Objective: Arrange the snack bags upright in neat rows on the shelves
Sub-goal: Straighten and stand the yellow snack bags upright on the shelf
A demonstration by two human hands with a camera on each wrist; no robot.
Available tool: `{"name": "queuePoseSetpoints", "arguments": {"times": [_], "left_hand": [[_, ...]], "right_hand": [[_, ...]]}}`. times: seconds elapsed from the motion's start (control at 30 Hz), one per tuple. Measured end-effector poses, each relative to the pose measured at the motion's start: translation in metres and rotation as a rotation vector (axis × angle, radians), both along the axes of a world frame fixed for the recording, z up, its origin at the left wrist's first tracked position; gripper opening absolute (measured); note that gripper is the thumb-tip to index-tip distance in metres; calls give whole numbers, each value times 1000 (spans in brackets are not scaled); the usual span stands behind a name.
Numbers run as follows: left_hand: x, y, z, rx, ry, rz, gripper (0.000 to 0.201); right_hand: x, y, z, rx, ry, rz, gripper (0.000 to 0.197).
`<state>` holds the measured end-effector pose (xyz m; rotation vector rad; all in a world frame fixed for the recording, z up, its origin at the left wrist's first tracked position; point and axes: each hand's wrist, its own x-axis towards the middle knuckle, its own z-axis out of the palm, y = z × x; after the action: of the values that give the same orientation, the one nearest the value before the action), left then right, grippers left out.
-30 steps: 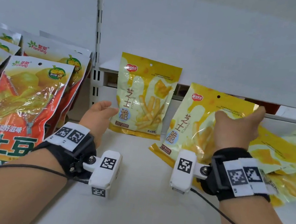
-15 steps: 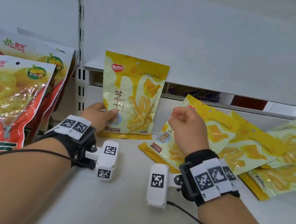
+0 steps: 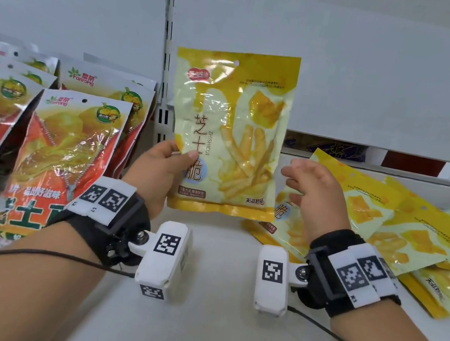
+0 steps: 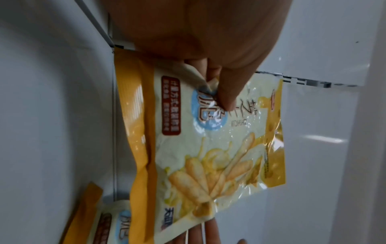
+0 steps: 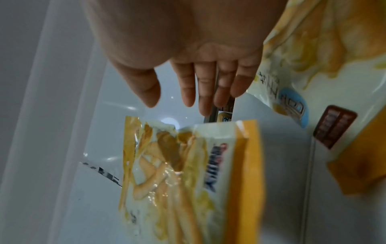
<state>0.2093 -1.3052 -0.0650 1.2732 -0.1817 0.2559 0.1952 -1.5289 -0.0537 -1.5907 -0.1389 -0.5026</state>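
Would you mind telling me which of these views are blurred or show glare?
Head view: sharp, with glare on the orange bags. Left wrist view: the held yellow bag is readable, with specular glints. Right wrist view: that bag is smeared; fingers clearer.

- L hand (image 3: 159, 168): raised ahead, thumb in front, fingers behind, pinching edge of a bag; L wrist view shows thumb (image 4: 227, 92) pressed flat on the front.
- R hand (image 3: 314, 196): raised level w/ L, holds nothing, fingers (image 5: 205, 92) loosely extended, a little spread, thumb apart.
- Both forearms bare, reaching fwd, roughly parallel.
- Each wrist: black strap w/ white marker blocks, thin cable trailing back.
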Motion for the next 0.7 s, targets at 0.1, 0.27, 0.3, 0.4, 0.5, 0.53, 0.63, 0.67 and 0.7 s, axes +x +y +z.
{"name": "queuePoseSetpoints", "arguments": {"times": [0.1, 0.27, 0.3, 0.4, 0.5, 0.53, 0.63, 0.67, 0.7], "left_hand": [[-9, -2, -8, 61, 15, -74, 8], [-18, -7, -14, 67, -36, -137, 22], [-17, -7, -12, 37, -60, -124, 29], [-15, -6, -5, -70, -120, -60, 25], [-11, -4, 1, -139, -144, -8, 17], [-10, -3, 2, -159, -145, -7, 16], [-8, -2, 4, -225, -119, -6, 15], [-9, -3, 5, -242, -104, -6, 16], [-9, -3, 5, -263, -89, -9, 18]], "right_hand": [[-5, 3, 5, 135, -23, 91, 15], [-11, 10, 6, 130, -4, 65, 29], [-11, 12, 6, 124, -3, 71, 30], [-12, 16, 4, 109, 1, 109, 27], [-14, 17, 4, 109, -23, 145, 30], [-13, 18, 3, 136, -27, 164, 30], [-10, 19, 1, 239, -19, 238, 33], [-9, 19, 0, 293, -9, 276, 33], [-7, 19, -1, 334, 3, 307, 30]]}}
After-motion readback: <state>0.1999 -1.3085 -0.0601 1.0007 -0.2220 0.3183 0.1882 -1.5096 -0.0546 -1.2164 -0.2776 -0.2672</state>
